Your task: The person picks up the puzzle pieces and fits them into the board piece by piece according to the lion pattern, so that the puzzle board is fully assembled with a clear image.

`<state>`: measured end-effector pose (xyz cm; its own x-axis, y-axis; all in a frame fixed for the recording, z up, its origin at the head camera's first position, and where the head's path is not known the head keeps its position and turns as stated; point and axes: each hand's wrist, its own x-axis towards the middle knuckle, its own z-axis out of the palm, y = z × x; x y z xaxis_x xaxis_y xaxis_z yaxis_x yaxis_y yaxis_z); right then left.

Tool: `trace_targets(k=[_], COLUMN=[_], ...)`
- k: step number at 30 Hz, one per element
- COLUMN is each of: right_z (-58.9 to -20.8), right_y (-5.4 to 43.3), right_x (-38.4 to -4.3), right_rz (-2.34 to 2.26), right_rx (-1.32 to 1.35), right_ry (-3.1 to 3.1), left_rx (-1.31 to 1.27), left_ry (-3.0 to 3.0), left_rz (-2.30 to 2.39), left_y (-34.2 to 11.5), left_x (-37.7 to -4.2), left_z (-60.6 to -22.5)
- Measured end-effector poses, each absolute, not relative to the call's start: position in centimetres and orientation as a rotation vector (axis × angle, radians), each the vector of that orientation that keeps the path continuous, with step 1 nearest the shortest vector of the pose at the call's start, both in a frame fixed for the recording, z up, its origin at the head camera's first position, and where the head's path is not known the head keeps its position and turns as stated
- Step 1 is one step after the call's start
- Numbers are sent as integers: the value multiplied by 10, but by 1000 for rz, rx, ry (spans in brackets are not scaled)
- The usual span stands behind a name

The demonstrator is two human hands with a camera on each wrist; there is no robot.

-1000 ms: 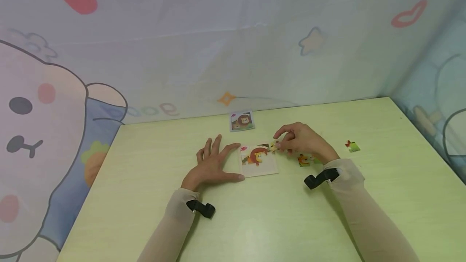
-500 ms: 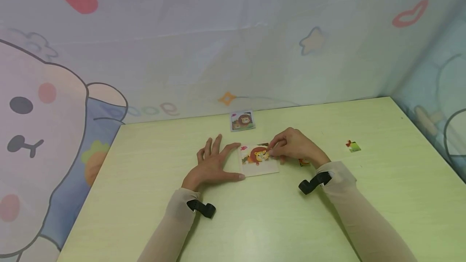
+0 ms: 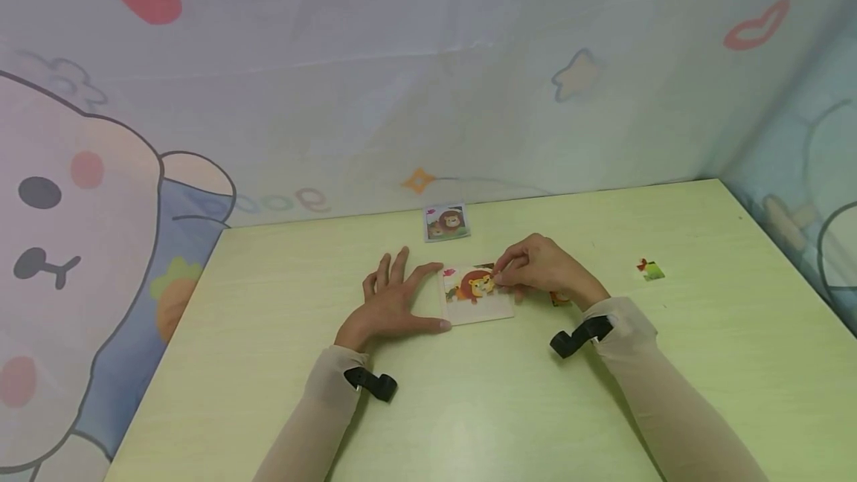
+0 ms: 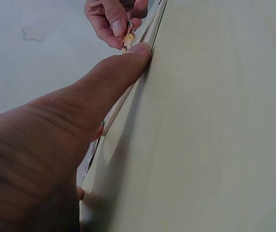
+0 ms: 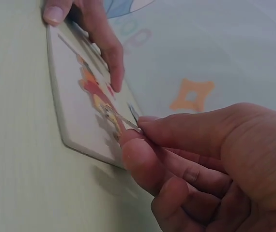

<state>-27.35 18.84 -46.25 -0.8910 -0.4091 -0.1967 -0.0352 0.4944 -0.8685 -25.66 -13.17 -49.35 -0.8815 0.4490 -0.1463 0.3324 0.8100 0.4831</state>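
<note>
A pale square puzzle board (image 3: 478, 311) lies mid-table, with part of a lion picture (image 3: 472, 285) fitted along its upper half. My left hand (image 3: 384, 312) rests at its left side, fingers spread, thumb at the near corner and index fingertip at the far one. Over the board's right part, my right hand (image 3: 541, 268) pinches a small jigsaw piece (image 5: 123, 118) between thumb and index finger. This piece is tilted, its lower edge right at the lion's face in the right wrist view. Yellow-orange print shows on the piece (image 4: 129, 41) in the left wrist view.
Behind the board lies a small card (image 3: 446, 223) with a full lion picture. One loose green and red piece (image 3: 651, 269) sits to the right. Another loose piece (image 3: 559, 299) is partly hidden under the right wrist. A printed cloth backdrop (image 3: 375, 117) stands behind the table.
My right hand has carried the piece left, from beside the board to over its right part, and has stayed almost still there since. The left hand keeps its place.
</note>
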Motion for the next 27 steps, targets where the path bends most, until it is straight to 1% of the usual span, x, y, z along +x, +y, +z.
trace_targets(k=[6, 11, 18, 27], right_z=[-464, -462, -458, -460], right_y=[183, 177, 170, 168], right_x=[-271, -269, -265, -265], right_rz=[-1344, -1216, -1081, -1067], right_rx=[-320, -329, -305, -313], right_ry=[2373, 2496, 2625, 2632], left_rx=[605, 608, 608, 604], left_ry=[2738, 2734, 2724, 2727], left_rz=[643, 652, 677, 678], left_y=[-129, -128, -128, -129], left_x=[-254, -253, -254, -256], left_z=[-486, -484, -486, -489])
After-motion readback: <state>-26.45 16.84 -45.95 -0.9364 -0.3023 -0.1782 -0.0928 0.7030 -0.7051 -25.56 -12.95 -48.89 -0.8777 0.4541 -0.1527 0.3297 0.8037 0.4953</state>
